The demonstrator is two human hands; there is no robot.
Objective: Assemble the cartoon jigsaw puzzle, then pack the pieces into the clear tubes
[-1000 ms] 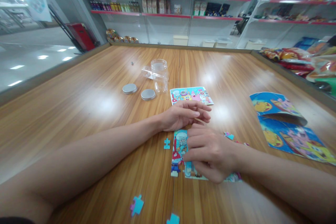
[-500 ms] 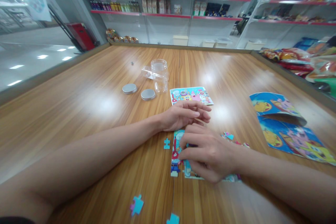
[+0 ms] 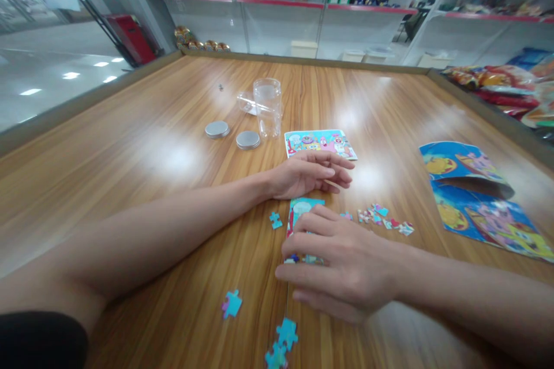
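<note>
My right hand [image 3: 341, 265] lies flat with its fingers spread over the part-built jigsaw [image 3: 303, 210], hiding most of it. My left hand [image 3: 309, 174] rests open on the wooden table [image 3: 151, 161] just beyond the jigsaw, fingers stretched to the right, holding nothing. A small blue piece [image 3: 275, 219] lies left of the jigsaw. Several loose pieces [image 3: 383, 219] lie in a row to its right. Near me sit a blue piece [image 3: 232, 304] and two joined blue pieces [image 3: 281, 343].
A cartoon picture card [image 3: 320, 143] lies beyond my left hand. Behind it stand a clear jar [image 3: 267, 108], a second jar on its side [image 3: 246, 104] and two metal lids [image 3: 232, 134]. A torn colourful bag [image 3: 474, 196] lies right. Shop shelves line the back.
My right hand has slid toward me and to the left and flattened out, uncovering the jigsaw's far end. The camera has tipped down a little. My left hand has stayed put.
</note>
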